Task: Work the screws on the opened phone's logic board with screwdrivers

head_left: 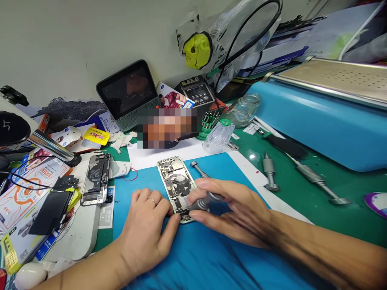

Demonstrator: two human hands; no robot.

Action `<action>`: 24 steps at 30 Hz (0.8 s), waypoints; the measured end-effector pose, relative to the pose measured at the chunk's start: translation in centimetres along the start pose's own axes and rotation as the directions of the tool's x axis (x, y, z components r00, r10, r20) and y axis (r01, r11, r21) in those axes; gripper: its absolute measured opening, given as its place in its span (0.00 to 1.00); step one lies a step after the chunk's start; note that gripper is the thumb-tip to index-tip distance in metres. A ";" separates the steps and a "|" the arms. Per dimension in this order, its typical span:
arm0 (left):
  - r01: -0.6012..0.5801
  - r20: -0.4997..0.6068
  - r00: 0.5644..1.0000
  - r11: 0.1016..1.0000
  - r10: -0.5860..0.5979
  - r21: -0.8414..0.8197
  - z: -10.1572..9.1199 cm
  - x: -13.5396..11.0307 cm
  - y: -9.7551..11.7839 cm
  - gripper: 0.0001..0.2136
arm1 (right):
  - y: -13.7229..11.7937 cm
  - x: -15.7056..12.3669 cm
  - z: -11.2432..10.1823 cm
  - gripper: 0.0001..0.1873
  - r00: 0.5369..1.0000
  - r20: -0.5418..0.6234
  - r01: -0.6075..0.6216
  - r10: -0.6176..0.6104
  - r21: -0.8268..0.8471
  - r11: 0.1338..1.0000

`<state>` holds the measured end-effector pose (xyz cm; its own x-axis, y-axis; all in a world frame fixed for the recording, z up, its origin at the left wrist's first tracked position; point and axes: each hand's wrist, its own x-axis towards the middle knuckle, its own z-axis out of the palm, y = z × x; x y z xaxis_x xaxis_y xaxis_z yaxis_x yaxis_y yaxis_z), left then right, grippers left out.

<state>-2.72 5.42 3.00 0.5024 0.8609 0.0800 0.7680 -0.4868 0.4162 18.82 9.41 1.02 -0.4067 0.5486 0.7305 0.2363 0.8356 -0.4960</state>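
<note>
An opened phone [173, 176] with its inner parts bare lies on the blue mat [136, 193], slightly turned. My left hand [148, 227] has its fingers curled and holds the phone by its lower left corner, the thumb at the bottom edge. In my right hand [242, 207] is a grey screwdriver [207, 200], gripped between thumb and fingers over the lower right part of the phone. Its tip is hidden by the fingers. Just beyond the phone, another grey screwdriver [199, 168] lies on the mat. A few tiny dark specks, perhaps screws, sit below the phone.
A second opened phone [96, 179] rests on a white base at left, near boxes and a dark battery-like part [50, 213]. Two more screwdrivers [269, 171] and a brush [286, 146] lie at right. Behind stand a bit holder [208, 123], glass jar [246, 108] and smart display [128, 90].
</note>
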 end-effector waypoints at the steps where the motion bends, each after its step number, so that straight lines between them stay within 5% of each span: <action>1: 0.003 0.002 1.000 1.000 -0.003 0.000 0.0 0.0 0.0 0.08 | 0.0 -0.1 0.1 0.37 1.000 -0.002 -0.001 0.001 0.006 1.000; 16: -0.020 0.011 1.000 1.000 0.020 0.012 0.0 0.1 0.0 0.08 | -0.1 0.6 0.1 0.25 0.993 0.038 0.109 -0.108 -0.028 0.994; 24: -0.026 0.022 0.999 0.999 0.025 0.023 0.0 0.1 0.0 0.09 | -0.4 1.2 -0.4 0.30 0.989 0.053 0.140 -0.140 0.014 0.990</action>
<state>-2.62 5.53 3.01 0.5304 0.8448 0.0706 0.7635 -0.5122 0.3933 18.59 9.75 2.24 -0.4817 0.4236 0.7672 0.1648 0.9036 -0.3955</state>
